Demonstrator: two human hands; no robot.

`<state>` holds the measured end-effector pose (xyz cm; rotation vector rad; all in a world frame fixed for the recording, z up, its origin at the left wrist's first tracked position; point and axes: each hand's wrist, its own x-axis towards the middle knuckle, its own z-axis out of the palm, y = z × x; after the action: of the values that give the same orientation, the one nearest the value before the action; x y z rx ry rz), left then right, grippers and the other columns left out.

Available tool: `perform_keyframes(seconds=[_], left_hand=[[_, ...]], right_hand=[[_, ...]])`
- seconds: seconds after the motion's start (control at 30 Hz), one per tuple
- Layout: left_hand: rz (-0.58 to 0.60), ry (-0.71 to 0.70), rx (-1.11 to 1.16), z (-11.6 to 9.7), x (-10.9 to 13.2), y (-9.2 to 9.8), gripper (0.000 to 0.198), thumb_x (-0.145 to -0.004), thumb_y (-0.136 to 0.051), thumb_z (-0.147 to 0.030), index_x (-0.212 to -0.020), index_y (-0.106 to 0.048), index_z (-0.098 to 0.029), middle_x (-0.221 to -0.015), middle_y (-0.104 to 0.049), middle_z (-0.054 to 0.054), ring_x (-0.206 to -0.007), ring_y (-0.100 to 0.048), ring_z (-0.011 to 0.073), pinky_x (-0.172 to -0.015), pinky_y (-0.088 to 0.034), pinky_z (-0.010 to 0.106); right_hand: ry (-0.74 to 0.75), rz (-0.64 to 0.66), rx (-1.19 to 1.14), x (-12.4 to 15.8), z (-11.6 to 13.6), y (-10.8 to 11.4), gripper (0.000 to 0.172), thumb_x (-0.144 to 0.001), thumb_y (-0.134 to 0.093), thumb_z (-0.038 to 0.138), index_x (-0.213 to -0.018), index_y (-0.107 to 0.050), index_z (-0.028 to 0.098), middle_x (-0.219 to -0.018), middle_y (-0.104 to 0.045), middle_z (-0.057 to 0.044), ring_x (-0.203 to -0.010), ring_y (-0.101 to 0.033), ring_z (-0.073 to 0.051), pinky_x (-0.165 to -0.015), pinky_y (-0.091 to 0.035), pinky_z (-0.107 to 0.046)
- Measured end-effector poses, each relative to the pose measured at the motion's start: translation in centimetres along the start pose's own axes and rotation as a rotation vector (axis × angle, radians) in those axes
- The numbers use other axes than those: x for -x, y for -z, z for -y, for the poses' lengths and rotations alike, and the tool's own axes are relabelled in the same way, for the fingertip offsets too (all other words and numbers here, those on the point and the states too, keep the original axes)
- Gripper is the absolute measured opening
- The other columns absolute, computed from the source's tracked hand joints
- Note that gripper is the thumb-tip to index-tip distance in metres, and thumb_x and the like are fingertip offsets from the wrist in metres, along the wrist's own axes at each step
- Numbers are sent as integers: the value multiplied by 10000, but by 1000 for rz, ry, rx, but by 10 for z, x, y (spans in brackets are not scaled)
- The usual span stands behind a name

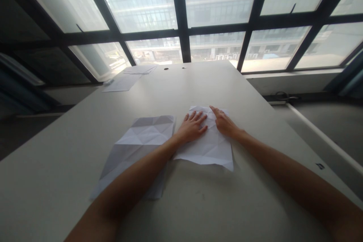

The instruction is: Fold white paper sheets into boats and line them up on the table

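A creased white sheet of paper (208, 150) lies on the white table in front of me, its near edge lifting slightly. My left hand (193, 125) rests flat on the sheet's left part, fingers spread, holding nothing. At the sheet's upper right, my right hand (224, 121) touches the paper with the index finger stretched out; its other fingers look curled under and are partly hidden. To the left lies a larger creased white paper (144, 132), partly covered by my left forearm.
Several white sheets (121, 83) lie at the table's far left corner. The white table (193, 87) has a dark round hole (166, 69) near its far edge and a small black mark (320, 166) at right. Large dark-framed windows (215, 0) stand beyond it.
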<state>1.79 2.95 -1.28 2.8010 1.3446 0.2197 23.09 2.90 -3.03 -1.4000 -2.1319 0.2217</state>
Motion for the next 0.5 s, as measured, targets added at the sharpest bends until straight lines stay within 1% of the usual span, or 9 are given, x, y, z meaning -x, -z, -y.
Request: perform_keyframes(seconds=[0.2,0.4,0.5], left_hand=[[-2,-4,-1,1,-1,-1,613,-999,-313,-560,-1550,-298,-292,-1631,-255,49,-1500,-194,321,-1196,-156,555],[-16,-4,9,2,-1,-3,605,-996,-332,-557,-1548,-298,-311,-1628,-264,40,-1502,-195,314,-1200,-154,542],[-20,-8,11,3,-1,-4,604,-997,-334,-555,-1548,-299,-309,-1627,-266,45,-1500,-201,318,-1197,-162,550]], right_hand=[[6,-6,7,0,0,0,668,-816,-309,5,-1482,-369,14,-1470,-488,-212,-1392,-433,-278,-1162,-353,-484],[16,-15,-8,0,-3,-2,679,-806,-319,-5,-1481,-382,31,-1466,-498,-198,-1399,-424,-269,-1168,-349,-475],[26,-23,-18,-1,-4,-3,687,-801,-329,-11,-1481,-397,59,-1461,-509,-182,-1393,-433,-261,-1162,-358,-476]])
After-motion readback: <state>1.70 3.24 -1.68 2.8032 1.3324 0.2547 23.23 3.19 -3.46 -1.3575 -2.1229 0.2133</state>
